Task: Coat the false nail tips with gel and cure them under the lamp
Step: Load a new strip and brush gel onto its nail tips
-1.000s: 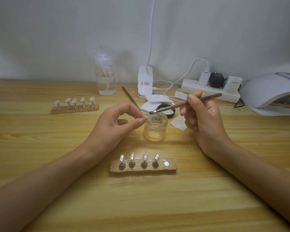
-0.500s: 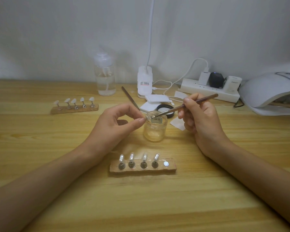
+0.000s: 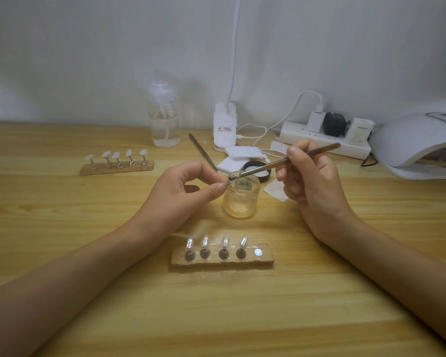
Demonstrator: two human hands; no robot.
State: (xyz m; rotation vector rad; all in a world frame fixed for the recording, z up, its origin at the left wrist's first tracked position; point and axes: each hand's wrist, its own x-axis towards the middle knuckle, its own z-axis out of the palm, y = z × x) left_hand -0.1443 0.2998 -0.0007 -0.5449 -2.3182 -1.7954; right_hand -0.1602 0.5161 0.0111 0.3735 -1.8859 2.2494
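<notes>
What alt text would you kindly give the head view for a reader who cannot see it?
A person's right hand holds a brush, its tip over an open glass jar, beside a small nail tip pinched in the left hand. A wooden holder with four tips lies nearest; a second holder with five and a white curing lamp sit farther back.

I have 1 view only, from the wide-angle camera worn on the head. It sits above the near edge of the worktop [image 3: 62, 253] and faces forward and down. It is close in: both forearms run up from the bottom corners, the left hand [image 3: 183, 191] and right hand [image 3: 312, 186] lie mid-frame, and the back wall [image 3: 88, 47] fills the top.
</notes>
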